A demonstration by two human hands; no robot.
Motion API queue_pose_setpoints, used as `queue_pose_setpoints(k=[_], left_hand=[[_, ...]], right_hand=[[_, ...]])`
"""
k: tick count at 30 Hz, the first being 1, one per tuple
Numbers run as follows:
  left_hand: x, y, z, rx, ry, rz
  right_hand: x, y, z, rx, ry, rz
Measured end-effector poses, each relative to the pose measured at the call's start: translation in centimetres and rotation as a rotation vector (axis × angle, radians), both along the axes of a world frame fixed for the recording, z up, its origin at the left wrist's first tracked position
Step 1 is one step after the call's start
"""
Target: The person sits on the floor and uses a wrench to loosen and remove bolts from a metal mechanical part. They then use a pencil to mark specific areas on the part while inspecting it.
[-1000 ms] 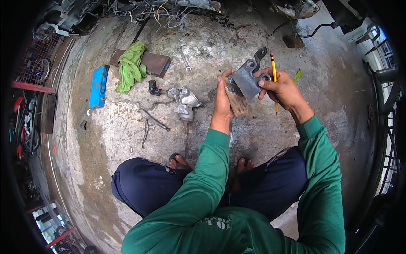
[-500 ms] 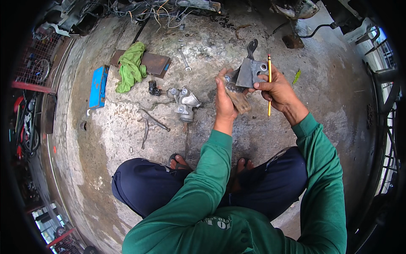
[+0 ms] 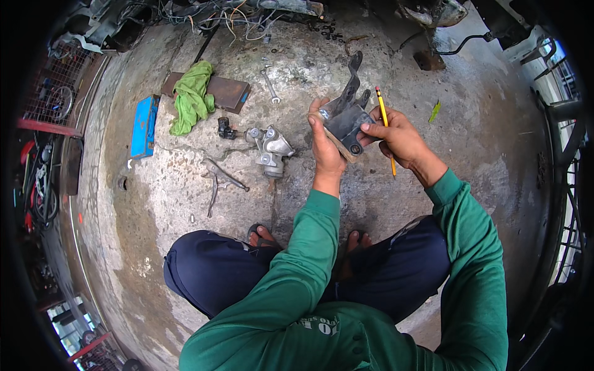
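My left hand [image 3: 328, 151] is wrapped around a worn brown flat piece [image 3: 341, 147], probably rusty metal or wood. Over that piece lies a dark metal bracket [image 3: 348, 123], with a round hole near its lower corner and a curved arm pointing away from me. My right hand [image 3: 399, 141] pinches the bracket's right edge between thumb and fingers. A yellow pencil [image 3: 384, 114] with a red eraser is tucked among the same fingers. Both hands are raised above the concrete, and the left one hides part of the brown piece.
On the concrete floor [image 3: 185, 204] to the left lie locking pliers [image 3: 216, 179], a cast metal housing [image 3: 272, 148], a small black part [image 3: 226, 128], a wrench [image 3: 270, 85], a green cloth [image 3: 193, 96] over a brown plate [image 3: 226, 93], and a blue metal box [image 3: 144, 127]. Loose wires [image 3: 229, 21] hang at the far edge.
The bracket has turned in my hands and now lies over the brown piece, its holed corner swung down toward me. The right hand has shifted slightly left, tilting the pencil.
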State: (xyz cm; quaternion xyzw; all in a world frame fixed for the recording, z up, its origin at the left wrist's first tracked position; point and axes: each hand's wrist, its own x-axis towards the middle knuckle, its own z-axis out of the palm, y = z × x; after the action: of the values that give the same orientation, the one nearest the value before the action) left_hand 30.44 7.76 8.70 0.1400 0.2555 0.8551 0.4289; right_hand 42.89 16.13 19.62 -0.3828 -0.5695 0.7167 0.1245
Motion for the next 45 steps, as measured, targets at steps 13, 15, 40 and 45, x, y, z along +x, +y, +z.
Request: queue_pose_setpoints(k=[13,15,40,45], left_hand=[[-0.2,0.1,-0.7,0.023,0.059,-0.02],[-0.5,0.3,-0.9,0.008,0.1,-0.027],[-0.6,-0.4,0.9,-0.003,-0.1,-0.079],[-0.4,-0.1,0.9,-0.061,-0.061,-0.033]], right_hand=[[0.3,0.5,-1.1,-0.069,0.014,-0.012],[0.2,0.5,-1.0,-0.074,-0.003,-0.009],[0.3,-0.4,-0.3,0.845,0.003,0.247],[0.0,-0.7,-0.2,1.097,-0.217,0.299]])
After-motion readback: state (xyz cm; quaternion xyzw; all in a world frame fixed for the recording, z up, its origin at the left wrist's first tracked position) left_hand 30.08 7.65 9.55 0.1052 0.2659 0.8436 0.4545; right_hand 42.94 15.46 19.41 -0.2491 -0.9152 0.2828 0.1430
